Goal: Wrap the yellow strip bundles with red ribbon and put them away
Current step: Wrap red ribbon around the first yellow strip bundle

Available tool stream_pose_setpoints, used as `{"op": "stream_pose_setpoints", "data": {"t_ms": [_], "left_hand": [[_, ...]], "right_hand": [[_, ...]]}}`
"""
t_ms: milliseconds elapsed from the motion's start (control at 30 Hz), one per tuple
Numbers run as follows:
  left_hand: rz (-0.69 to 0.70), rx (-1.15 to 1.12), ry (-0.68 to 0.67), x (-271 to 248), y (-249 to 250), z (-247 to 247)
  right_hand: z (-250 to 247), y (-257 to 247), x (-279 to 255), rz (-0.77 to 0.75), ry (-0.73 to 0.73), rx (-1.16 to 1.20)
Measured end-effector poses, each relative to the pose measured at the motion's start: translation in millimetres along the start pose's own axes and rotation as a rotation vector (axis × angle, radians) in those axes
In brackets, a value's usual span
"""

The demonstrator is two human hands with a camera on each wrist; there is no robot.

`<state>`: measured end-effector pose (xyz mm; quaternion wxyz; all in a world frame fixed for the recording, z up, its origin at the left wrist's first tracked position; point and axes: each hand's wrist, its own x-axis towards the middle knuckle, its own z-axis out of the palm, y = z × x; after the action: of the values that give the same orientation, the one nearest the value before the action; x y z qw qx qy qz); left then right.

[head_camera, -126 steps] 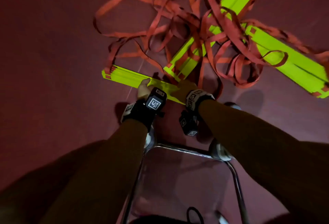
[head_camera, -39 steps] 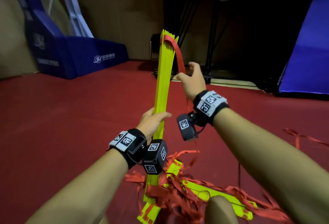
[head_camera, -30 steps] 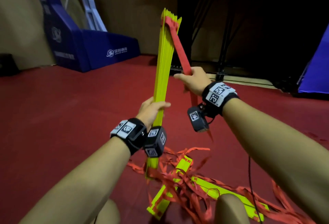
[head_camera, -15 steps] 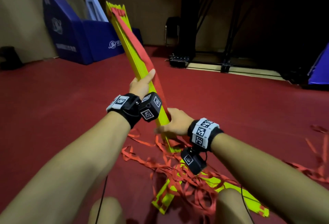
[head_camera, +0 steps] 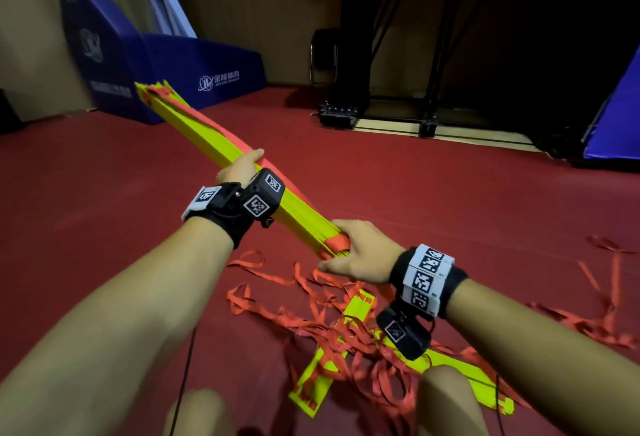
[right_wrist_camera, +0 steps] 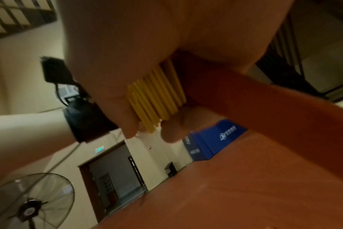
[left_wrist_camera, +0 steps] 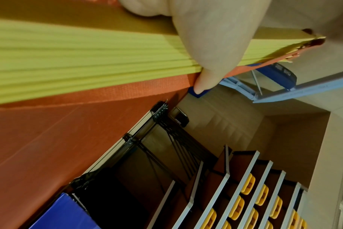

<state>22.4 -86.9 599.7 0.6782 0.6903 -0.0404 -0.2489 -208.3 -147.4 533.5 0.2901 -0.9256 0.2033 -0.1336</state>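
Note:
A long bundle of yellow strips (head_camera: 204, 138) slants in the air from upper left down to the middle, with a red ribbon (head_camera: 221, 131) running along its upper side. My left hand (head_camera: 242, 167) grips the bundle at its middle, thumb laid across the strips (left_wrist_camera: 88, 55) and the red ribbon (left_wrist_camera: 112, 94). My right hand (head_camera: 360, 252) grips the bundle's near end (right_wrist_camera: 157, 96), where the ribbon (head_camera: 337, 241) folds round it. More yellow strip bundles (head_camera: 325, 376) lie on the floor below, tangled in loose red ribbon (head_camera: 311, 325).
The floor (head_camera: 450, 210) is red carpet. A blue padded structure (head_camera: 194, 72) stands at the back left, black metal frames (head_camera: 429, 96) at the back, another blue pad (head_camera: 616, 117) at the right. My knees (head_camera: 446, 401) show at the bottom edge. A standing fan (right_wrist_camera: 29, 206) shows in the right wrist view.
The bundle has tipped from upright to slanting far left. My right hand has slid down the ribbon from near the top to the bundle's near end.

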Motion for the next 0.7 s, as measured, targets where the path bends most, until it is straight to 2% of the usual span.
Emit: {"op": "stream_pose_setpoints", "data": {"t_ms": [100,200,233,300,333,367,433,467,533,600,667,700], "left_hand": [[-0.008,0.015,-0.042,7.9,-5.9,-9.9],[-0.012,0.016,-0.121,14.7,-22.1,-14.9],[-0.02,0.028,-0.109,13.1,-26.6,-14.3],[0.029,0.17,0.013,4.9,-35.0,-11.7],[0.146,0.251,0.058,-2.8,-37.9,-10.2],[0.302,0.306,0.047,-16.3,-40.1,-9.8],[0.606,0.508,-0.106,-33.6,-49.1,-9.9],[0.71,0.622,-0.206,-41.6,-52.9,-12.1],[0.827,0.833,-0.362,-47.9,-62.2,-16.0],[1.004,1.008,-0.449,-56.3,-71.8,-14.4],[1.156,1.041,-0.454,-60.5,-75.0,-8.9],[1.18,1.004,-0.429,-59.5,-73.1,-6.2]], "right_hand": [[-5.7,-12.4,1.1,-0.011,0.038,0.082],[-11.3,-23.2,6.2,0.063,0.061,0.312],[-14.3,-27.4,7.3,0.1,0.057,0.395],[-20.3,-37.5,8.9,0.155,0.041,0.509],[-23.2,-41.8,9.8,0.181,0.034,0.54],[-25.8,-44.9,10.6,0.207,0.03,0.571],[-31.3,-47.3,13.6,0.248,0.034,0.634],[-33.5,-47.9,14.4,0.264,0.035,0.652],[-38.5,-47.4,14.0,0.273,0.041,0.676],[-41.4,-46.2,11.5,0.275,0.042,0.685],[-43.0,-48.7,7.8,0.266,0.032,0.691],[-43.2,-51.3,6.2,0.257,0.026,0.71]]}}
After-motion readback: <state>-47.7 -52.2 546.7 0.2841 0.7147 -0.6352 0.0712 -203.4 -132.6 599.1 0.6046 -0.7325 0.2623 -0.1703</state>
